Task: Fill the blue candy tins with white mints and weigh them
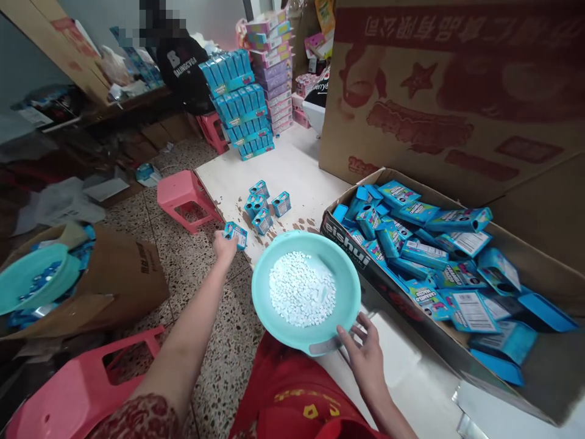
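Note:
My left hand (225,249) holds a small blue box (236,235) at the table's left edge, just beyond the bowl. A turquoise bowl (338,268) with many small white candies (301,289) in it sits close to my body at the table edge. The fingers of my right hand (361,347) are at the bowl's near right rim, with the thumb on the rim. Beyond the bowl, several small blue boxes (262,221) stand in a loose group on the white table (292,171).
An open carton (388,274) of blue boxes fills the right side, before a large cardboard box (411,122). Stacked display packs (242,103) stand at the back. Pink stools (183,189) and a carton (123,280) holding another bowl (64,274) are left. A person in black (183,67) sits beyond.

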`<action>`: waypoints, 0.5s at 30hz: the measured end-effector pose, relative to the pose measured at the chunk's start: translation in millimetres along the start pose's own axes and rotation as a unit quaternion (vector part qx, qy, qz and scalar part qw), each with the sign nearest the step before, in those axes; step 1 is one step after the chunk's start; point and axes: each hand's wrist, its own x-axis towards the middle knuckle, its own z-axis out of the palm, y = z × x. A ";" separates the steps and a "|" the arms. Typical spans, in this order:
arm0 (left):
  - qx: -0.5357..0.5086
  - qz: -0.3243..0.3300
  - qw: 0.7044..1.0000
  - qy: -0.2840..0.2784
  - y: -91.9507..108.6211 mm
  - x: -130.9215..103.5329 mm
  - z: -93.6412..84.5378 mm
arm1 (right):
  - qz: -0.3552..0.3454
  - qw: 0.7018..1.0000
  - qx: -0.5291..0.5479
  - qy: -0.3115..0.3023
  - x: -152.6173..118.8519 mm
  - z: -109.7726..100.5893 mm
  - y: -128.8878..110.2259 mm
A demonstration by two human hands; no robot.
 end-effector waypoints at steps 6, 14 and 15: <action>-0.043 -0.007 0.999 -0.028 26.7 28.5 50.6 | 0.132 0.986 0.055 -0.088 8.4 17.1 -1.7; -0.234 0.011 0.958 -0.162 -54.2 -59.8 24.5 | 0.029 0.997 0.005 -0.065 9.4 30.0 6.6; -0.249 0.012 0.946 -0.208 -69.2 -76.0 21.0 | -0.011 0.998 -0.030 -0.055 9.2 31.3 2.2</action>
